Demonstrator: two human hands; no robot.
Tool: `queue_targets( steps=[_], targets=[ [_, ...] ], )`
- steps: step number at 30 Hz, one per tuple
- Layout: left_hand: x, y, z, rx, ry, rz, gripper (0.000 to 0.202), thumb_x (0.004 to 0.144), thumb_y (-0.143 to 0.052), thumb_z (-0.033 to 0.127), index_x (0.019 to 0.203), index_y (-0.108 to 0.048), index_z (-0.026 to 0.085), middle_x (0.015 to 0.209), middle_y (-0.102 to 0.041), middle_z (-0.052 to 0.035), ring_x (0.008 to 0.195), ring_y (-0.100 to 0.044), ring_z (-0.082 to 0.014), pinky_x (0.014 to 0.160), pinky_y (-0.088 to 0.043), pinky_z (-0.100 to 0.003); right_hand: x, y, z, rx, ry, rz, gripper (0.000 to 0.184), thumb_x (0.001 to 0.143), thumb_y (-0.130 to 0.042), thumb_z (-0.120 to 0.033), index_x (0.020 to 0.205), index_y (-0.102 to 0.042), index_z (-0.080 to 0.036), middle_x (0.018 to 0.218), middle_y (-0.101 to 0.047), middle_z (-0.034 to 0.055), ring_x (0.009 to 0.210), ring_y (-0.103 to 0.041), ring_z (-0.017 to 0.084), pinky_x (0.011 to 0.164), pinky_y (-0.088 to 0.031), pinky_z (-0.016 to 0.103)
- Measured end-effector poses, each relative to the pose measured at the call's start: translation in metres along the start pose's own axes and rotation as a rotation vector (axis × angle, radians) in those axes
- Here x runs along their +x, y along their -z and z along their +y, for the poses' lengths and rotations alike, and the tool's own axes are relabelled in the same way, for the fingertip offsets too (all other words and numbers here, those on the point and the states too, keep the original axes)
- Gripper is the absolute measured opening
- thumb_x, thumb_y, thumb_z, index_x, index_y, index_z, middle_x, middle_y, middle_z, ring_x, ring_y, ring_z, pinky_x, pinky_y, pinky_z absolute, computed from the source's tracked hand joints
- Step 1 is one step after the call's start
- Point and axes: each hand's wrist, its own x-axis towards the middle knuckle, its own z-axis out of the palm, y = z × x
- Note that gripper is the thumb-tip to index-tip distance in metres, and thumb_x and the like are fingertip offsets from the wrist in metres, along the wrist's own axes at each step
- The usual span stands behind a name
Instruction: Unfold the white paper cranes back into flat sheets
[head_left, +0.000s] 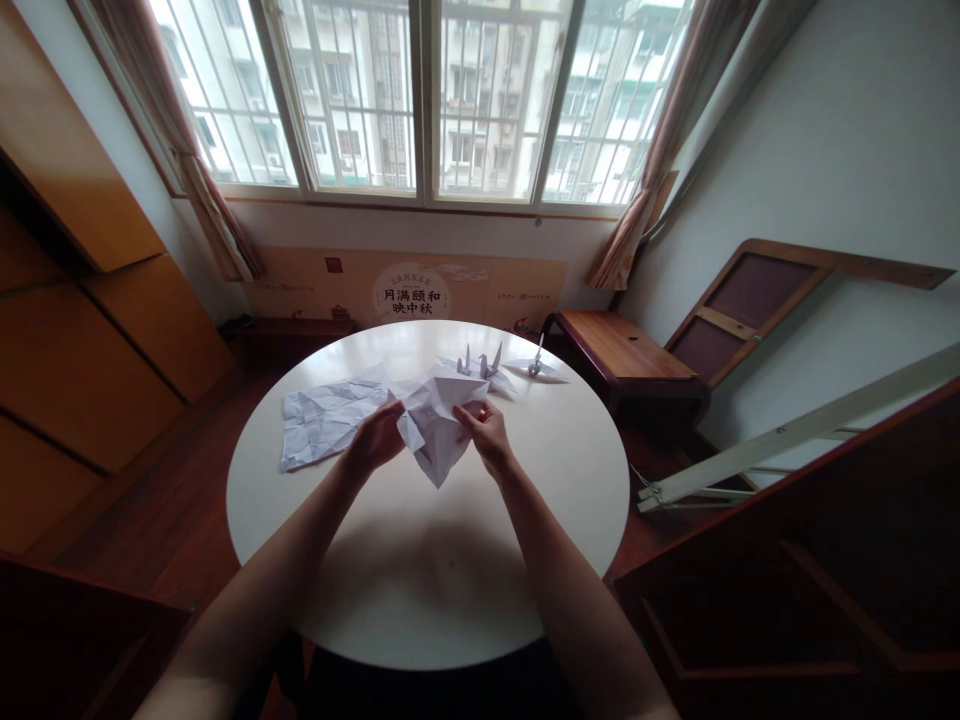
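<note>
Between my two hands a creased white sheet of paper [437,430] is held up above the round table, partly folded, with one corner pointing down toward me. My left hand [377,436] pinches its left edge; the fingertips are partly behind the paper. On the opposite edge my right hand [484,430] grips it with the thumb on top. Just beyond the paper stand several folded paper cranes [491,368], one of them a paper crane [537,368] set apart to the right. A crumpled, creased paper sheet [322,420] lies flat left of my left hand.
The white round table [427,590] bears all the paper. Behind it are a long printed box [525,285] and a barred window [360,100]. A wooden stool [626,345] stands at the right back, with a white metal frame [720,475] nearer. Wooden cabinets [90,360] line the left.
</note>
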Motion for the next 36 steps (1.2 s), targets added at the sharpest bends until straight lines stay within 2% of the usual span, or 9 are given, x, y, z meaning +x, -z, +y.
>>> queue_targets(
  steps=[5, 11, 13, 17, 21, 24, 27, 31, 36],
  targets=[
    [0.002, -0.003, -0.002, -0.006, -0.046, 0.011, 0.015, 0.075, -0.067, 0.017, 0.088, -0.068, 0.011, 0.088, -0.072, -0.0093, 0.098, -0.067, -0.0276, 0.089, -0.051, -0.038, 0.001, 0.001, 0.003, -0.017, -0.062, -0.004, 0.048, 0.052, -0.084, -0.045, 0.083, -0.064, -0.014, 0.063, -0.065, 0.0001, 0.045, -0.055, 0.011, 0.034, -0.046, 0.021],
    [0.001, -0.003, -0.004, 0.013, -0.105, -0.064, 0.016, 0.07, -0.073, 0.014, 0.086, -0.07, 0.017, 0.085, -0.072, -0.0064, 0.102, -0.065, -0.0278, 0.09, -0.048, -0.039, 0.004, 0.003, 0.007, 0.014, -0.093, 0.039, 0.048, 0.053, -0.084, -0.045, 0.084, -0.065, -0.013, 0.067, -0.067, 0.0016, 0.047, -0.056, 0.01, 0.034, -0.045, 0.019],
    [0.003, -0.002, -0.006, 0.019, -0.143, -0.075, 0.018, 0.07, -0.075, 0.014, 0.087, -0.069, 0.018, 0.087, -0.072, -0.0057, 0.098, -0.066, -0.0257, 0.087, -0.048, -0.037, 0.005, 0.005, 0.008, 0.03, -0.104, 0.053, 0.05, 0.053, -0.084, -0.045, 0.087, -0.065, -0.013, 0.071, -0.068, 0.0029, 0.049, -0.057, 0.011, 0.035, -0.045, 0.02],
    [0.009, 0.005, -0.008, -0.01, -0.181, -0.021, 0.011, 0.073, -0.076, 0.021, 0.079, -0.068, 0.017, 0.081, -0.071, -0.0036, 0.079, -0.067, -0.018, 0.073, -0.048, -0.029, 0.005, 0.005, 0.009, 0.061, -0.093, 0.053, 0.051, 0.054, -0.083, -0.045, 0.089, -0.065, -0.013, 0.074, -0.069, 0.0038, 0.052, -0.058, 0.012, 0.037, -0.046, 0.02],
    [0.012, 0.011, -0.008, -0.06, -0.13, 0.042, 0.016, 0.083, -0.068, 0.03, 0.076, -0.068, 0.016, 0.077, -0.071, -0.0029, 0.072, -0.066, -0.0153, 0.069, -0.049, -0.026, 0.005, 0.005, 0.008, 0.06, -0.072, 0.055, 0.051, 0.054, -0.084, -0.045, 0.09, -0.065, -0.013, 0.077, -0.069, 0.0044, 0.053, -0.059, 0.012, 0.038, -0.046, 0.02],
    [0.011, 0.012, -0.006, -0.088, -0.063, 0.086, 0.02, 0.087, -0.063, 0.029, 0.074, -0.068, 0.015, 0.071, -0.07, -0.0019, 0.064, -0.064, -0.0134, 0.064, -0.048, -0.025, 0.004, 0.005, 0.007, 0.055, -0.055, 0.063, 0.052, 0.055, -0.083, -0.045, 0.092, -0.065, -0.013, 0.079, -0.069, 0.0048, 0.055, -0.06, 0.013, 0.039, -0.046, 0.02],
    [0.007, 0.008, -0.003, -0.095, -0.019, 0.08, 0.021, 0.087, -0.062, 0.027, 0.07, -0.066, 0.015, 0.067, -0.069, -0.0012, 0.06, -0.063, -0.0131, 0.063, -0.049, -0.025, 0.005, 0.006, 0.006, 0.064, -0.037, 0.081, 0.051, 0.056, -0.083, -0.045, 0.092, -0.065, -0.014, 0.079, -0.069, 0.0043, 0.055, -0.06, 0.013, 0.04, -0.046, 0.021],
    [0.003, 0.001, 0.001, -0.122, -0.01, 0.055, 0.022, 0.086, -0.061, 0.027, 0.068, -0.065, 0.017, 0.071, -0.07, -0.0013, 0.064, -0.064, -0.0145, 0.065, -0.05, -0.028, 0.006, 0.007, 0.005, 0.11, -0.017, 0.118, 0.047, 0.057, -0.082, -0.045, 0.089, -0.064, -0.015, 0.079, -0.069, 0.0037, 0.058, -0.061, 0.013, 0.044, -0.047, 0.022],
    [0.004, 0.0, 0.002, -0.15, -0.034, 0.098, 0.021, 0.088, -0.059, 0.023, 0.069, -0.066, 0.018, 0.069, -0.069, -0.0006, 0.072, -0.066, -0.0158, 0.07, -0.05, -0.029, 0.006, 0.007, 0.004, 0.153, -0.032, 0.11, 0.047, 0.058, -0.082, -0.044, 0.091, -0.064, -0.015, 0.08, -0.069, 0.0036, 0.06, -0.061, 0.013, 0.047, -0.048, 0.022]
  ],
)
